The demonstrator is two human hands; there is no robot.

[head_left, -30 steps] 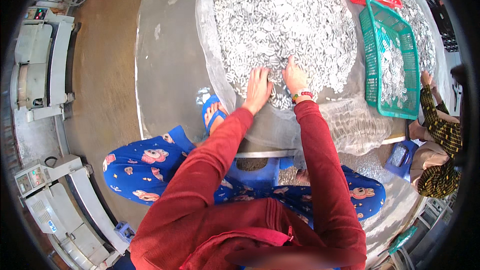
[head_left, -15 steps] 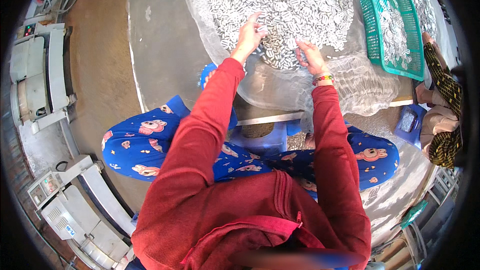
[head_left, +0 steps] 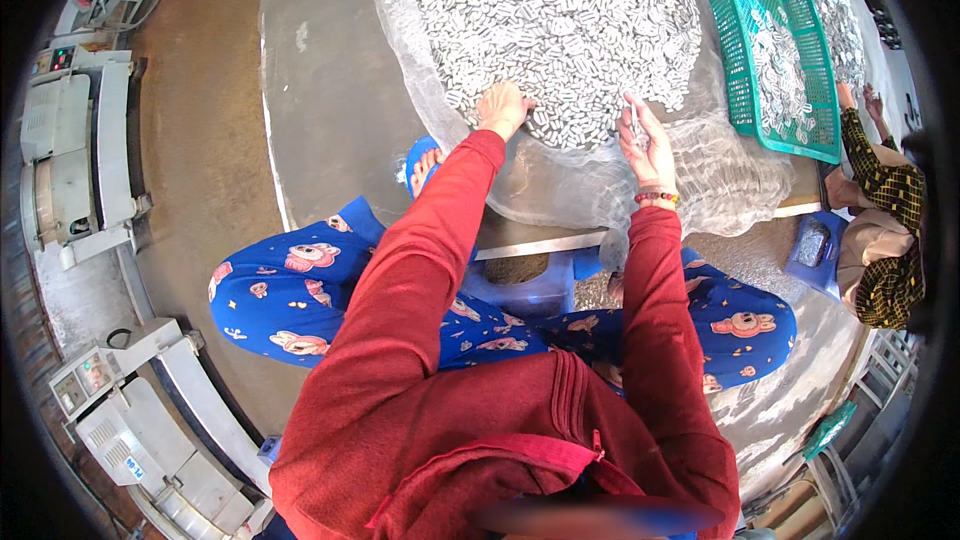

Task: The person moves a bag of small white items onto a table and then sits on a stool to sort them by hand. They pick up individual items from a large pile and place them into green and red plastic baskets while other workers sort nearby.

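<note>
A broad heap of small silvery metal pieces [head_left: 560, 30] lies on a sheer white net [head_left: 710, 155] spread over the low surface. My left hand [head_left: 505, 108] rests at the heap's near left edge, back up, fingers curled down over the pieces. Its fingertips are hidden, so whatever they hold does not show. Just off the heap's near right edge is my right hand [head_left: 648, 145], palm turned partly up. Its thumb and fingers close on a small metal piece [head_left: 634, 118].
A green plastic basket [head_left: 735, 50] of similar pieces stands right of the heap. Beyond it, another person's patterned sleeve [head_left: 868, 155] reaches toward a second heap [head_left: 835, 25]. A blue stool [head_left: 520, 290] sits between my legs; grey machines [head_left: 80, 155] line the left side.
My left hand has turned back up and curled down onto the heap. My right hand has moved slightly right and turned palm up. The darker patch between them now shows lighter pieces.
</note>
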